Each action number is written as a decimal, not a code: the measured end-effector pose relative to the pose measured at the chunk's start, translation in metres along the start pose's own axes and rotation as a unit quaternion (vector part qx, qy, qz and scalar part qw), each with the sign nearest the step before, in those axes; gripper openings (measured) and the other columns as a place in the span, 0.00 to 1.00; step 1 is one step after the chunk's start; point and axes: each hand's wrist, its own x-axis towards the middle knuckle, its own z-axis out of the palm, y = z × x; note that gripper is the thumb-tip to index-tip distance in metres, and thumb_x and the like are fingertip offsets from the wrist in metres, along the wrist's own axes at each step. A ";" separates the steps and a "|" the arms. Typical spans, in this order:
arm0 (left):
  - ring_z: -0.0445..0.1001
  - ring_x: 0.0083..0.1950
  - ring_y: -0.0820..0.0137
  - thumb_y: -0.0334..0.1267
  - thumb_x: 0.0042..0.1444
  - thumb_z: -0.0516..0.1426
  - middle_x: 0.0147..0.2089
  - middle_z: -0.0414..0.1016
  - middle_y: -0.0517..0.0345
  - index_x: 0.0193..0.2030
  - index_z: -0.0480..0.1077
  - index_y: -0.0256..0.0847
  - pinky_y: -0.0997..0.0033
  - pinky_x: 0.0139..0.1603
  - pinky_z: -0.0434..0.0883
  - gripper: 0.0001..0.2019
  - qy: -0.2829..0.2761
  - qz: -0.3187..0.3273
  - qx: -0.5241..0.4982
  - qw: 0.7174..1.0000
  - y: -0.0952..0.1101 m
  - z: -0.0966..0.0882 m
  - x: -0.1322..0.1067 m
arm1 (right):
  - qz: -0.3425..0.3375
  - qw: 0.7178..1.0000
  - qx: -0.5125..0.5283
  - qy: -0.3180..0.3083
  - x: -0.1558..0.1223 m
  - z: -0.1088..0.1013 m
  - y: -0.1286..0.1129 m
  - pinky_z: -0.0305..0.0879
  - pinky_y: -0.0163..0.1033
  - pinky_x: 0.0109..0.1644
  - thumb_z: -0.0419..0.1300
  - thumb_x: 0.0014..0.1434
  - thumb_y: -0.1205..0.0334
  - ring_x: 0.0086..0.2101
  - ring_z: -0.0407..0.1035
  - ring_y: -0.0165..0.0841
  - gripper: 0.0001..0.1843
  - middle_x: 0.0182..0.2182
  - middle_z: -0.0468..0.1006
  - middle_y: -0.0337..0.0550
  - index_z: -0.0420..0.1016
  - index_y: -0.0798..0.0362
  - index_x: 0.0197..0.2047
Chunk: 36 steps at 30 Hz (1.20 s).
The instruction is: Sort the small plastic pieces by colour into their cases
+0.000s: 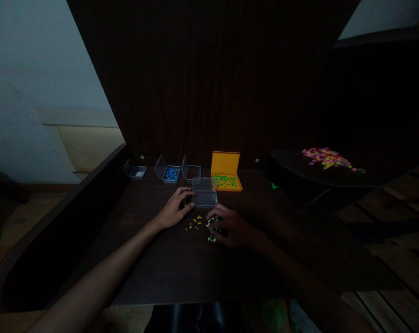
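My left hand (174, 209) rests on the table with its thumb and fingertips against the left edge of a clear plastic box (205, 199), whose hinged lid lies back, open. No pieces can be made out inside that box. Curled over a small pile of pale pieces (212, 222) is my right hand (230, 227); some of the pieces show between its thumb and fingers, and a few lie just below. Small yellow pieces (195, 223) are scattered between the two hands.
Behind stand an open box of blue pieces (172, 174), one of dark reddish pieces (194, 173), a small clear box (138, 172) and a yellow box (226, 163) with green pieces. A multicoloured heap (329, 158) lies on a raised surface at right. A raised side panel (60, 217) borders the left.
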 end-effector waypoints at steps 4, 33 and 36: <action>0.72 0.38 0.72 0.42 0.61 0.54 0.60 0.63 0.48 0.53 0.68 0.41 0.64 0.46 0.73 0.15 -0.003 -0.001 -0.002 1.000 -0.001 0.000 0.000 | 0.003 1.000 0.006 0.013 0.000 0.000 0.001 0.66 0.42 0.43 0.60 0.55 0.68 0.41 0.66 0.36 0.09 0.41 0.73 0.46 0.74 0.51 0.41; 0.71 0.35 0.73 0.44 0.60 0.54 0.62 0.63 0.47 0.47 0.72 0.41 0.61 0.44 0.74 0.13 -0.013 0.001 -0.016 1.000 -0.001 -0.001 0.001 | 0.001 1.000 -0.025 0.002 0.000 -0.009 0.005 0.62 0.42 0.41 0.61 0.54 0.67 0.37 0.64 0.35 0.06 0.38 0.73 0.44 0.76 0.49 0.36; 0.71 0.34 0.74 0.45 0.60 0.54 0.63 0.62 0.47 0.47 0.72 0.41 0.61 0.44 0.74 0.14 -0.014 -0.004 -0.018 1.000 -0.001 -0.001 0.001 | 0.000 1.000 -0.021 0.006 -0.001 -0.010 0.007 0.63 0.42 0.41 0.60 0.53 0.68 0.37 0.64 0.35 0.09 0.38 0.73 0.44 0.76 0.49 0.38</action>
